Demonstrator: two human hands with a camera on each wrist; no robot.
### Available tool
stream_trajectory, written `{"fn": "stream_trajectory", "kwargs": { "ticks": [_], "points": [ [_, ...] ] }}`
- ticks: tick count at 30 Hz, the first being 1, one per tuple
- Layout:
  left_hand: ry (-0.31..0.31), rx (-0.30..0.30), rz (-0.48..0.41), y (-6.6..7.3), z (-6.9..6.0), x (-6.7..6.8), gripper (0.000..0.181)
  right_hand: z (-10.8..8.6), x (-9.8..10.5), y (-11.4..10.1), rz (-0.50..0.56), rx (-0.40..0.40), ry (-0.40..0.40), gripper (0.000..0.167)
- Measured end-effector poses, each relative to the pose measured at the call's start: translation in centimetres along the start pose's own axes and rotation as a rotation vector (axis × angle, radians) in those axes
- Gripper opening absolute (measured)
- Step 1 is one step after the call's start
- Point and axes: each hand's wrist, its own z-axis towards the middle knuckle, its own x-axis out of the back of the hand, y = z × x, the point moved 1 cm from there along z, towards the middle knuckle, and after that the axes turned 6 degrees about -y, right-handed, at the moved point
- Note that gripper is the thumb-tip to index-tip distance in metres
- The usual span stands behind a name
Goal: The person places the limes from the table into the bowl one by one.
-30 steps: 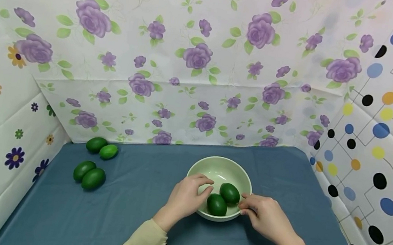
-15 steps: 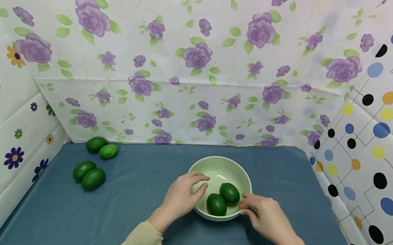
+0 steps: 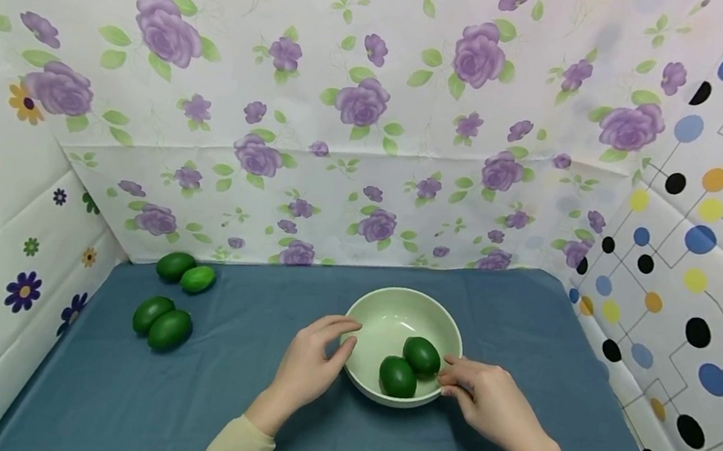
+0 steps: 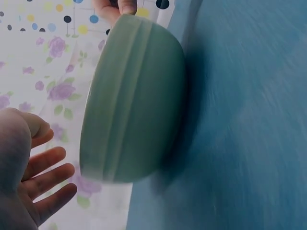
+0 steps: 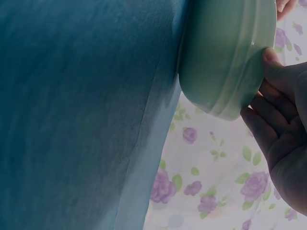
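Observation:
A pale green bowl [image 3: 381,335] stands on the blue cloth with two dark green fruits inside, one [image 3: 398,377] nearer the front, the other [image 3: 422,357] touching it. My right hand [image 3: 496,403] pinches the bowl's right rim between thumb and fingers; in the right wrist view that hand [image 5: 288,115] has its thumb on the bowl wall [image 5: 225,52]. My left hand [image 3: 307,363] is at the bowl's left edge, fingers spread. The left wrist view shows a gap between that hand [image 4: 33,167] and the bowl [image 4: 134,100].
At the left of the blue cloth [image 3: 230,391] lie two pairs of green fruits: a dark one [image 3: 175,266] beside a brighter one [image 3: 197,279] at the back, and two dark ones [image 3: 170,330] closer. Patterned sheets [image 3: 323,98] stand behind and at both sides.
My left hand has moved left, from over the bowl's inside out to its left edge. The right hand keeps its place on the rim, and the bowl and fruits have stayed put.

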Motion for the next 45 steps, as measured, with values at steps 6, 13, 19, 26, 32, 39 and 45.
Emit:
{"fn": "stream_trajectory", "kwargs": {
  "ticks": [6, 13, 19, 26, 32, 39, 45],
  "points": [
    [0.033, 0.026, 0.043, -1.8, -1.9, 1.7, 0.023, -0.3, 0.0, 0.0, 0.042, 0.004, -0.030, 0.021],
    [0.053, 0.106, 0.118, -4.1, -4.2, 4.0, 0.027, -0.4, 0.0, -0.1, 0.037, 0.018, -0.034, 0.023],
    [0.074, 0.158, 0.160, -5.9, -5.9, 6.0, 0.025, -0.4, 0.0, -0.2, -0.060, 0.094, -0.007, 0.019],
    [0.103, 0.228, 0.194, -8.1, -7.9, 8.3, 0.024, -0.5, -0.3, -0.3, -0.106, 0.130, 0.013, 0.017],
    [0.130, 0.275, 0.254, -9.4, -9.4, 10.4, 0.024, -0.4, -0.3, -0.1, -0.096, 0.122, 0.021, 0.017],
    [0.193, 0.310, 0.331, -10.4, -10.8, 12.8, 0.024, -0.3, -0.3, -0.1, -0.076, 0.107, 0.035, 0.018],
    [0.262, 0.402, 0.381, -11.0, -11.6, 14.9, 0.024, -0.7, -0.5, -0.4, -0.066, 0.085, 0.037, 0.019]
  ]
}}
